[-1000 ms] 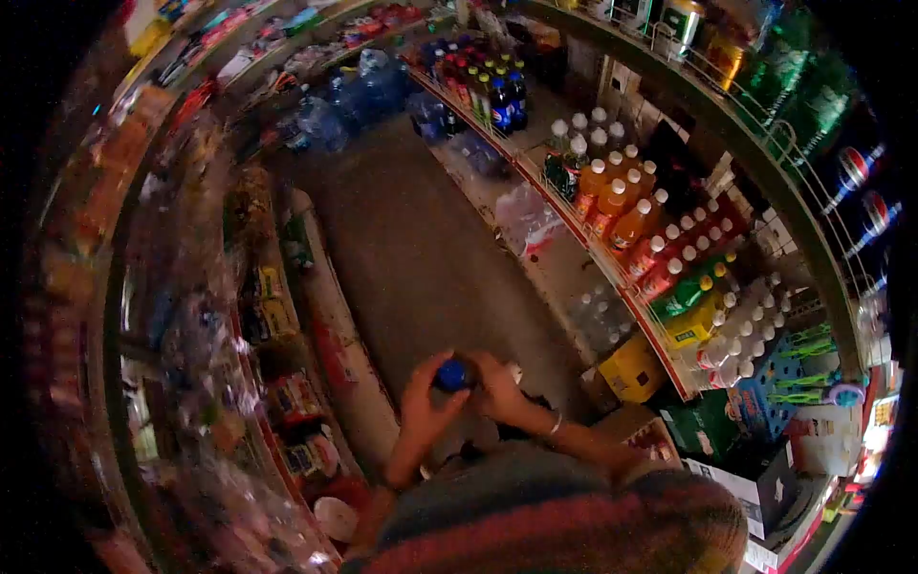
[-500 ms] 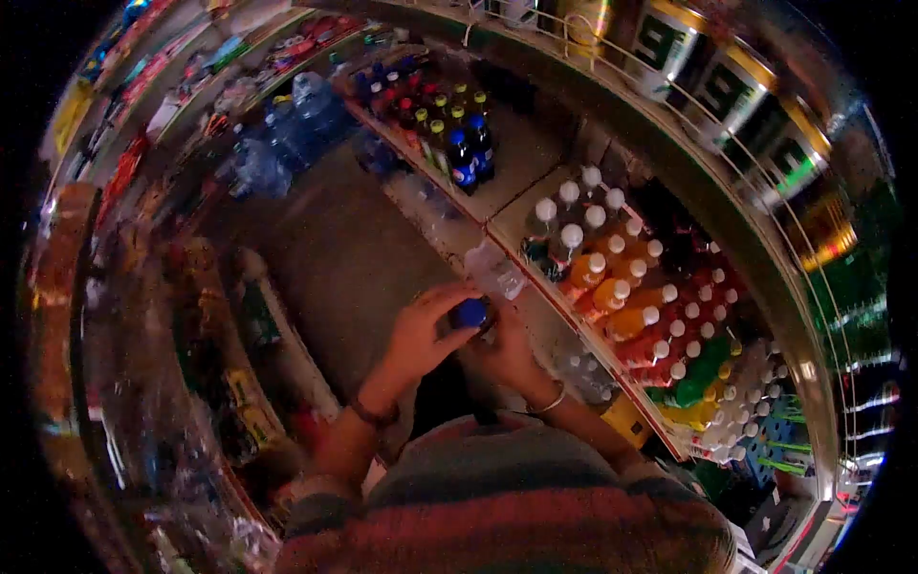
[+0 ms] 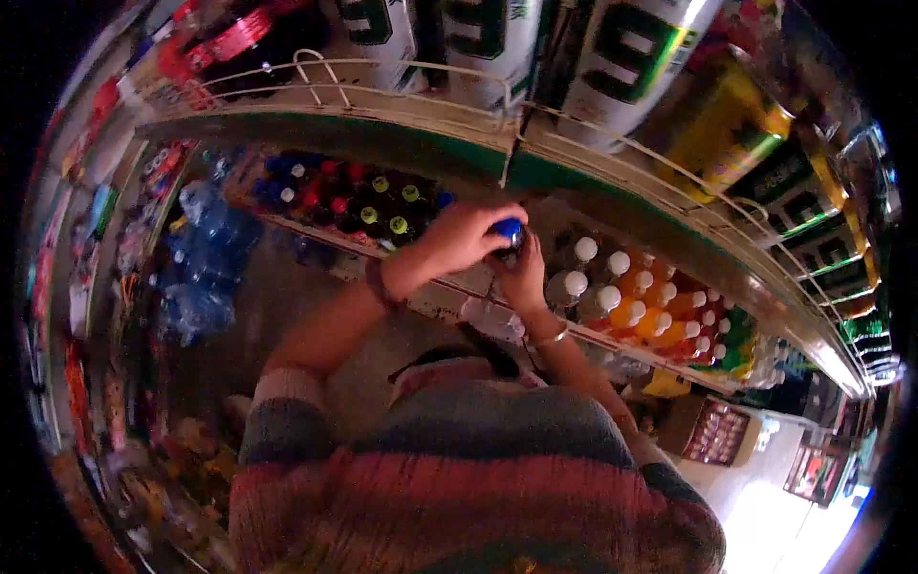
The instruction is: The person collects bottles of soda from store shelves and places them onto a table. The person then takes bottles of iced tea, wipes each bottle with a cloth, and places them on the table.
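Note:
A dark bottle with a blue cap [image 3: 509, 230] is between my two hands, seen from above; most of its body is hidden. My left hand [image 3: 461, 237] closes around its cap end, thumb and fingers curled on it. Lower down, my right hand [image 3: 522, 277] wraps the bottle's side. Just left of my hands stand dark bottles with yellow-green caps [image 3: 398, 226] on the low shelf. To the right are clear bottles with white caps [image 3: 575, 283] and orange drink bottles [image 3: 626, 314].
Above the hands runs a shelf with a wire rail [image 3: 421, 91], carrying large white cans [image 3: 492, 48] and a yellow can [image 3: 732, 124]. Big blue-tinted water bottles [image 3: 206, 253] stand on the floor at left. Packed shelves line the far left.
My hands and the blue-capped bottle have moved from over the floor to over the low shelf, between the dark and clear bottles. My view has shifted, bringing the cans closer.

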The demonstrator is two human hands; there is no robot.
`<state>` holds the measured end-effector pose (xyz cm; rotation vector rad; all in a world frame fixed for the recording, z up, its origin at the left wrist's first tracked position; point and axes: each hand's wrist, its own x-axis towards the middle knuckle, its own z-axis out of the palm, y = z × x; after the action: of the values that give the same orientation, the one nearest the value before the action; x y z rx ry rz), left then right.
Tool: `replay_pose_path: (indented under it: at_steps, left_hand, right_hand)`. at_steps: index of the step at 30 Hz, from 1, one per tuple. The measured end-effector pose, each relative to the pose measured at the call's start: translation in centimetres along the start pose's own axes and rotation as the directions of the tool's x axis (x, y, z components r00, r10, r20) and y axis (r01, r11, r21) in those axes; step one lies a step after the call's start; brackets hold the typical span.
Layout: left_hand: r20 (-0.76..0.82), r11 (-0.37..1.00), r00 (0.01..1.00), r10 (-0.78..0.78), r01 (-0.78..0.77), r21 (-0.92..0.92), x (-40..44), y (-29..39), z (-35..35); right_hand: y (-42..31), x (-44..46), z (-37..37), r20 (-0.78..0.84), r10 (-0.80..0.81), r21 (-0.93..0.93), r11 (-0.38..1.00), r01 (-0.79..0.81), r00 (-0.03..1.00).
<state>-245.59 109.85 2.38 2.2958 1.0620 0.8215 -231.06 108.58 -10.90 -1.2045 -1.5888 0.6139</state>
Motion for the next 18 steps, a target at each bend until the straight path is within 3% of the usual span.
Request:
replay_pose_path:
  at_steps: [1,6,8,11,18]
  left_hand:
    - [0.119,0.989,0.986,-0.114,0.102,0.104,1.1,-0.9,-1.1]
    - [0.053,0.967,0.978,-0.202,0.19,0.169,3.2,-4.9,-3.3]
    - [0.021,0.966,0.981,-0.195,0.189,0.176,3.0,-7.0,-3.6]
    - [-0.023,0.963,0.981,-0.191,0.192,0.189,3.3,-10.2,-4.1]
    - [-0.07,0.957,0.975,-0.212,0.222,0.188,3.3,-15.5,-5.3]
  right_hand:
    - [-0.2,1.4,0.5,-0.007,0.034,0.047,0.998,-0.034,0.999]
    - [1.8,6.7,2.3,0.231,0.112,-0.251,0.966,-0.052,0.966]
    - [5.8,7.4,4.4,0.226,0.046,-0.322,0.946,0.03,0.973]
    - [10.9,8.0,7.3,0.085,-0.199,-0.27,0.939,0.215,0.976]
    - [10.5,9.2,7.8,0.105,-0.126,-0.341,0.927,0.155,0.986]
